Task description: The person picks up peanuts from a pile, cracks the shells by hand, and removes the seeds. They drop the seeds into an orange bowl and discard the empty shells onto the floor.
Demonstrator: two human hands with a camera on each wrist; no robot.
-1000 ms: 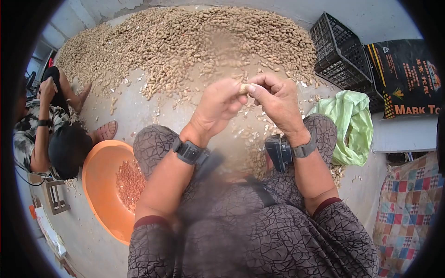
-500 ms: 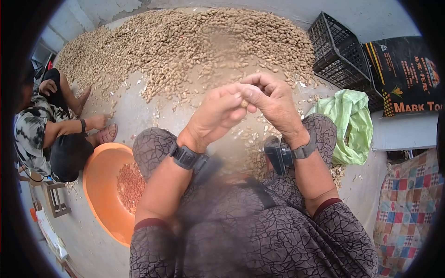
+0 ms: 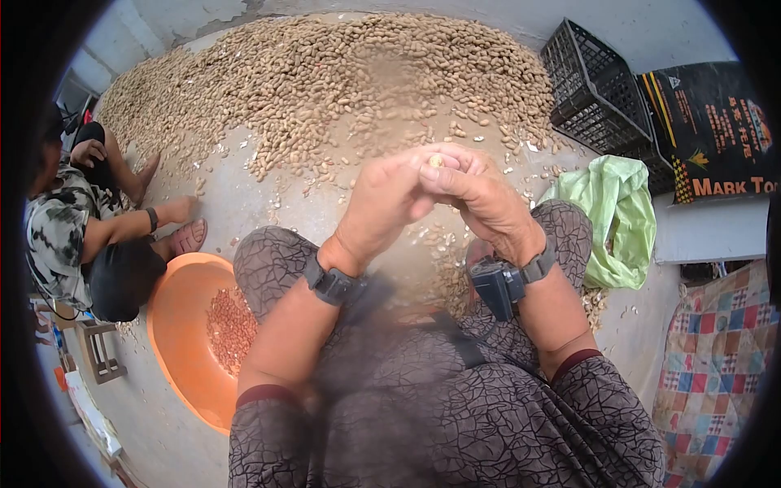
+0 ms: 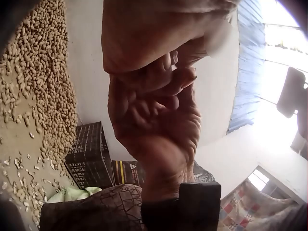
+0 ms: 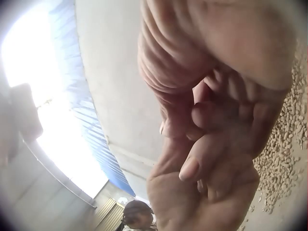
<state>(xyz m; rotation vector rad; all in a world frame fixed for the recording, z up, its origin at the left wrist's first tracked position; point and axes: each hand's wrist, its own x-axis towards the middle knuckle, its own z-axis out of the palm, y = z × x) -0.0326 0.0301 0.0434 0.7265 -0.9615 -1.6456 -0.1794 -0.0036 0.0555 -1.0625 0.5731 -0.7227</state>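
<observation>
Both hands meet in front of the peanut heap in the head view. The right hand [image 3: 492, 191] pinches a small pale peanut [image 3: 436, 161] between thumb and fingers. Against it from the other side comes the left hand [image 3: 378, 195], its curled fingers partly hidden behind the right thumb and its thumb close to the peanut. In the left wrist view, the fingers of the right hand [image 4: 159, 125] are folded toward the left hand [image 4: 149, 38]. An orange basin [image 3: 183, 325] with reddish shelled peanuts [image 3: 230, 325] stands by the left knee.
A large heap of unshelled peanuts [image 3: 325, 81] lies along the wall. A black crate [image 3: 598, 98], a printed black sack [image 3: 708, 138] and a green bag [image 3: 614, 220] stand at the right. Another person [image 3: 73, 220] sits at the left, beside a small stool [image 3: 99, 350].
The hands have drawn together, the left turning inward, and the peanut now shows above the right thumb. The other person's arm has swung down and forward toward their foot.
</observation>
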